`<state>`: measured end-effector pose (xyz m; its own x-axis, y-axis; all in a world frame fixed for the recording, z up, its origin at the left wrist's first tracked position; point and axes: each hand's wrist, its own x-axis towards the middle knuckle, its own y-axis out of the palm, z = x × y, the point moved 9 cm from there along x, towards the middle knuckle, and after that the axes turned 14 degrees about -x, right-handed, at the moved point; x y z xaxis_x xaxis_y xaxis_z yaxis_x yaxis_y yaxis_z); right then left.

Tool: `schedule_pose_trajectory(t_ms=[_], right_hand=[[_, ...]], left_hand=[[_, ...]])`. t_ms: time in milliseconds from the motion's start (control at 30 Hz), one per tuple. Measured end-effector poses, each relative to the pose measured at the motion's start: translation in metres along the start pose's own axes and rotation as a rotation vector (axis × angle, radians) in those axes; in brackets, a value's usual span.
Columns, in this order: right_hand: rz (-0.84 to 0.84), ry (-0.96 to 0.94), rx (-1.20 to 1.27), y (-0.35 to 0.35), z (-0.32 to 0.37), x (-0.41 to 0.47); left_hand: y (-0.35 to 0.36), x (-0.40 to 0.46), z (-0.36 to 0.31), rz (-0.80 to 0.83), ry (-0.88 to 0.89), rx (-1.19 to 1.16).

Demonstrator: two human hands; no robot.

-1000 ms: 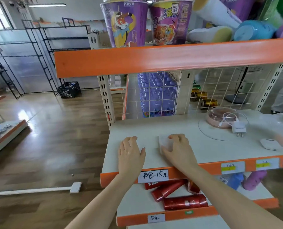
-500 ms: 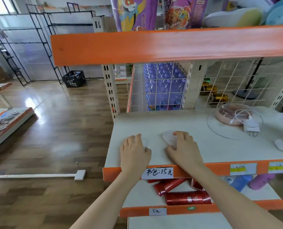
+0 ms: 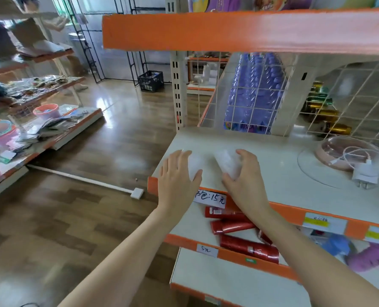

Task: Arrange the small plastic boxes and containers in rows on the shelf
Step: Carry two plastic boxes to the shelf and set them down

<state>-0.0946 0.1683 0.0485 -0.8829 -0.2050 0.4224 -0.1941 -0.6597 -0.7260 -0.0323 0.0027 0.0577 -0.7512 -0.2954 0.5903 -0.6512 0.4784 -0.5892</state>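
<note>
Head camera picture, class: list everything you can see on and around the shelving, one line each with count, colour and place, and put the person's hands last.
Clear plastic boxes: two, translucent white, front left of middle shelf, one under each hand.
Middle shelf: one, cream with orange edge.
Round pink container: one, right of shelf.
Charger with cable: one, white, against that container.
Red tubes: several, shelf below.
Price label: one, white, shelf edge.
Black crate: one, floor behind.
Left hand: on left box.
Right hand: grips right box.
</note>
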Motion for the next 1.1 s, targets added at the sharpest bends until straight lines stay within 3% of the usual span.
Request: schedule_pose_trajectory(t_ms=[233, 500, 800, 1100], right_hand=[[0.203, -0.280, 0.133, 0.030, 0.084, -0.061], [0.465, -0.668, 0.283, 0.111, 0.196, -0.186], [0.726, -1.012, 0.322, 0.163, 0.338, -0.392], [0.912, -1.308, 0.426, 0.153, 0.481, -0.620]], left_hand=[[-0.092, -0.093, 0.018, -0.247, -0.135, 0.137], [-0.210, -0.254, 0.087, -0.319, -0.521, 0.399], [-0.359, -0.445, 0.101, -0.487, -0.861, 0.625], [-0.515, -0.655, 0.062, -0.732, -1.184, 0.778]])
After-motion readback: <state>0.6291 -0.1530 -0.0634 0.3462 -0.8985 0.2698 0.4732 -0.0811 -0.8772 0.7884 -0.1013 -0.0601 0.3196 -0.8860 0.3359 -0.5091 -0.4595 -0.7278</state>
